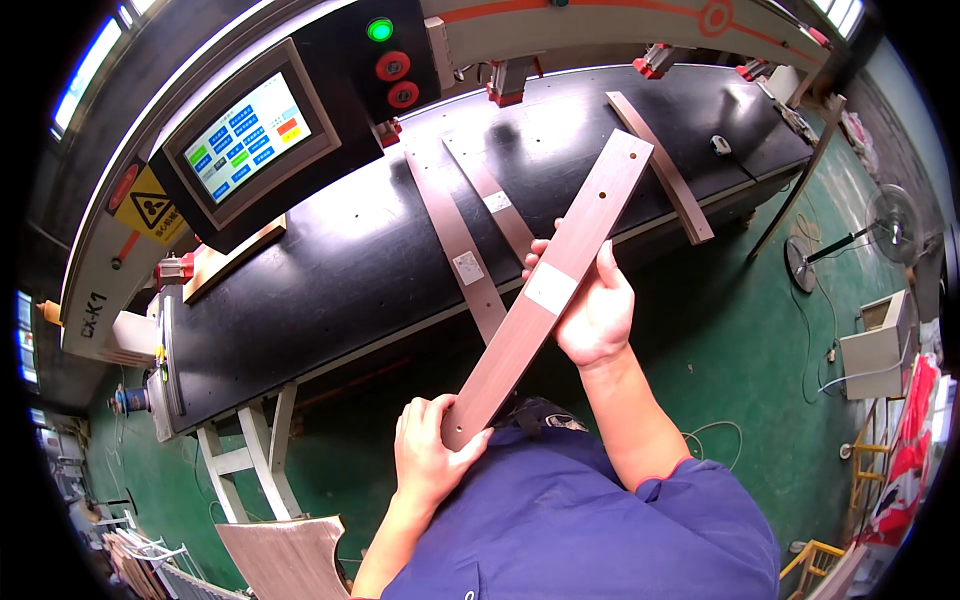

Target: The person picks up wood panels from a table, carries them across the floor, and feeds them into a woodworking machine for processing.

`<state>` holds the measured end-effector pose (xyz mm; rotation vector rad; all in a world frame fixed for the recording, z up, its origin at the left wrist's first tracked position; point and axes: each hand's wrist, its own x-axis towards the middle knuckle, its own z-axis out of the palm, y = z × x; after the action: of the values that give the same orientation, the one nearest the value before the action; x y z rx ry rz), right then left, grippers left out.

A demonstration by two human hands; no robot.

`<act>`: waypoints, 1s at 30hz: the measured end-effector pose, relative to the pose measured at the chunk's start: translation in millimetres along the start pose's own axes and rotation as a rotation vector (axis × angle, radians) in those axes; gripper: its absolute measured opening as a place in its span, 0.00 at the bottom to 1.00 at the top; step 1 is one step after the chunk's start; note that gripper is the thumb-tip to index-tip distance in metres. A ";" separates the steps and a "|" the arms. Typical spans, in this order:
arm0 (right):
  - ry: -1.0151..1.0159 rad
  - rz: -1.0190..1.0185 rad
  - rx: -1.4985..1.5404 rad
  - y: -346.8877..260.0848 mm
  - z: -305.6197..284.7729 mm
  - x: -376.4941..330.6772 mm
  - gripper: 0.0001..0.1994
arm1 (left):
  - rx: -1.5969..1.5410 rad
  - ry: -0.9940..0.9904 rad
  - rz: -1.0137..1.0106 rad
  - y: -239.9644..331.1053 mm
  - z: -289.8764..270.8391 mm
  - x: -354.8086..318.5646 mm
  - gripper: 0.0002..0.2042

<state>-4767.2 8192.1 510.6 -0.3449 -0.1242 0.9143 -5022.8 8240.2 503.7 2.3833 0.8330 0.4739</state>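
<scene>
A long flat wooden board (570,236) with a reddish-brown face lies slantwise across both my hands, in front of my body. It has small drilled holes near its ends and a white label (551,288) about its middle. My left hand (428,446) grips the near lower end, thumb on one side and fingers on the other. Farther up, my right hand (597,310) holds the board from beneath, with fingertips showing past its left edge and the thumb along its right edge.
A long black machine table (330,290) runs across the view. On it lie two labelled boards (450,235) (490,195) and another board (665,170) at right. A control panel with a lit screen (245,135) overhangs the left. A standing fan (845,240) is at far right.
</scene>
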 end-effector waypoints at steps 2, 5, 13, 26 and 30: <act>0.016 -0.002 -0.003 -1.3 1.0 0.0 0.27 | 0.000 -0.002 -0.001 0.7 2.0 0.8 0.26; 0.015 0.001 0.006 -4.6 0.2 0.9 0.27 | 0.006 0.007 0.003 1.5 5.9 1.8 0.26; 0.020 0.022 -0.011 -7.4 0.4 8.1 0.29 | 0.034 0.056 0.012 1.1 9.3 3.3 0.26; 0.231 0.320 -0.690 69.9 -48.0 -58.7 0.17 | 0.006 0.071 -0.067 -11.9 16.7 7.3 0.25; 0.190 0.417 -0.739 82.1 -46.3 -48.5 0.17 | 0.013 0.119 -0.134 -20.5 20.3 -5.6 0.26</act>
<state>-4846.9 8188.5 440.8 -1.1739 -0.2190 1.2218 -5026.3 8241.9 474.5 2.3104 1.0449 0.5614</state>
